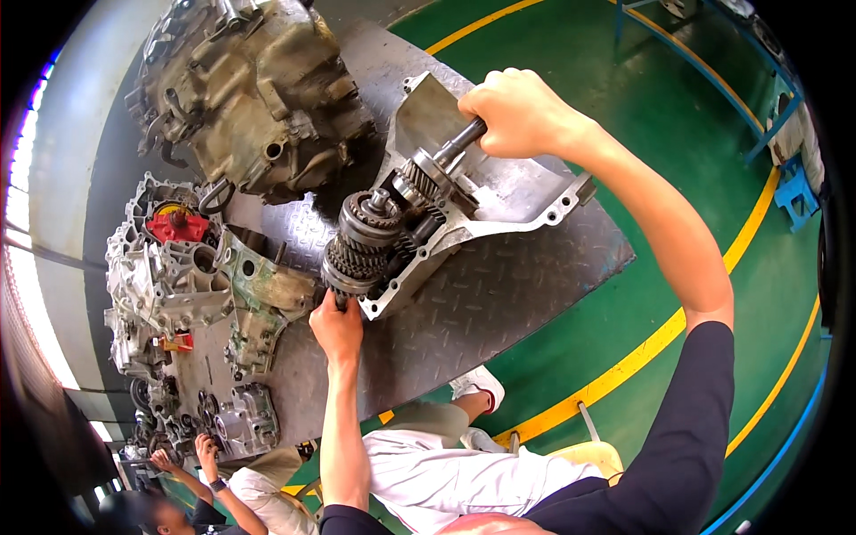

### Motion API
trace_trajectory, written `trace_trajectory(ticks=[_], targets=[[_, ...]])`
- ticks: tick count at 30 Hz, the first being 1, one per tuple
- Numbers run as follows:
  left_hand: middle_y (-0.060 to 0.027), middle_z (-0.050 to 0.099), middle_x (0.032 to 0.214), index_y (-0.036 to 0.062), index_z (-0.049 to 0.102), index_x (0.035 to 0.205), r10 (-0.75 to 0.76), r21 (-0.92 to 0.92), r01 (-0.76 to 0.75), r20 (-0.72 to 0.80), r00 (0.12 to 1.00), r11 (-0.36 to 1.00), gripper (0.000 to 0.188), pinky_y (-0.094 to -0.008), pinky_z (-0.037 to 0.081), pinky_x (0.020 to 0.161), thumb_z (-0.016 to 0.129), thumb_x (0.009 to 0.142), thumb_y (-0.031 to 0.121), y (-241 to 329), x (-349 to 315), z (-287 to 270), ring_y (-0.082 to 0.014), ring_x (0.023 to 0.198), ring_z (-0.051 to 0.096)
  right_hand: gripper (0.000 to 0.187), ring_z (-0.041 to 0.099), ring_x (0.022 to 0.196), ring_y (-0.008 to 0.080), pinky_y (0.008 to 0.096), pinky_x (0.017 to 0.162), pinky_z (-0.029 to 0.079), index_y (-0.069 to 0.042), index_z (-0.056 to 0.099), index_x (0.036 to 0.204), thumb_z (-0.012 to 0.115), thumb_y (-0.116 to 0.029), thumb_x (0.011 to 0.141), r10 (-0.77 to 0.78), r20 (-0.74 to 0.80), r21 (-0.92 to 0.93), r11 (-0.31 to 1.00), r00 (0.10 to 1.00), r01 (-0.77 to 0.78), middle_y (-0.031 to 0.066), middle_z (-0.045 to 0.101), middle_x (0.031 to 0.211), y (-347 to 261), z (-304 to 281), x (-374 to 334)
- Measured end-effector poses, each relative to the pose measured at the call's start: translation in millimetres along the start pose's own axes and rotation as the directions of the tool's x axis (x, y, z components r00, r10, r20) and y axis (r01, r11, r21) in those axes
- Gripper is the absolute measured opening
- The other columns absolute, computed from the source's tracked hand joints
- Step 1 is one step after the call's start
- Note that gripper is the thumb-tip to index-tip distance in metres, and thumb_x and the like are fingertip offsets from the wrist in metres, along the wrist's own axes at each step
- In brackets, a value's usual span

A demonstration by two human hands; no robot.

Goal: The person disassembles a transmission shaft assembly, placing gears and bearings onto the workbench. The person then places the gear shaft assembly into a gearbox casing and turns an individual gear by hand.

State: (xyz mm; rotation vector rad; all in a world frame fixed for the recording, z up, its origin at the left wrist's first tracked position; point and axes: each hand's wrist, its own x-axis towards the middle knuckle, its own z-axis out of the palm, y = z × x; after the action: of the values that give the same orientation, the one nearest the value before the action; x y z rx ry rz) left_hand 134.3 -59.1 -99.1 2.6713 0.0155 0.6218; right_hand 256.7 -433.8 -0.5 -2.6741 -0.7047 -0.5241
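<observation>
A silver transmission housing half (524, 189) lies open on the metal workbench (446, 314), with gear shafts in and over it. My right hand (515, 111) is closed in a fist round the upper end of a dark gear shaft (461, 143), which carries a gear at its lower part. At the near left edge of the housing, my left hand (339, 332) has its fingers wrapped round the lower end of a second gear shaft (357, 254) with several stacked gears. Some of the lower gears are hidden behind the housing rim and this stack.
A large oily gearbox (259, 98) stands at the bench's far left. Several metal castings (160, 276), one with a red part (178, 225), line the left side. Another person's hand (207, 456) is at lower left. A blue stool (796, 196) stands on the green floor at right.
</observation>
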Motion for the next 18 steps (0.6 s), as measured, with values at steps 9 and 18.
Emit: trace_trajectory(ticks=[9,18], targets=[[-0.0233,0.061,0.068,-0.0012,0.063,0.087,-0.028,-0.059,0.029,0.006,1.0,0.998,0.014,-0.0438,0.048,0.059,0.066,0.077,0.008,-7,-1,-3,-0.042,0.066,0.063,0.008,0.064,0.074,0.0387,0.0468,0.066,0.05,-0.006,0.062,0.068,0.062,-0.011,0.062,0.024,0.066,0.022,0.999,0.998,-0.026,0.0179,0.064,0.072,-2,-8,-1],[-0.0224,0.061,0.067,0.0012,0.059,0.079,-0.003,-0.037,0.003,0.011,1.0,0.999,0.022,-0.0465,0.048,0.057,0.074,0.075,0.016,-17,0,-1,-0.0428,0.066,0.061,0.007,0.057,0.063,0.0406,0.0485,0.055,0.043,-0.005,0.057,0.064,0.059,-0.007,0.058,-0.019,0.007,0.014,1.0,1.0,0.019,0.0169,0.057,0.059,0,-6,3]])
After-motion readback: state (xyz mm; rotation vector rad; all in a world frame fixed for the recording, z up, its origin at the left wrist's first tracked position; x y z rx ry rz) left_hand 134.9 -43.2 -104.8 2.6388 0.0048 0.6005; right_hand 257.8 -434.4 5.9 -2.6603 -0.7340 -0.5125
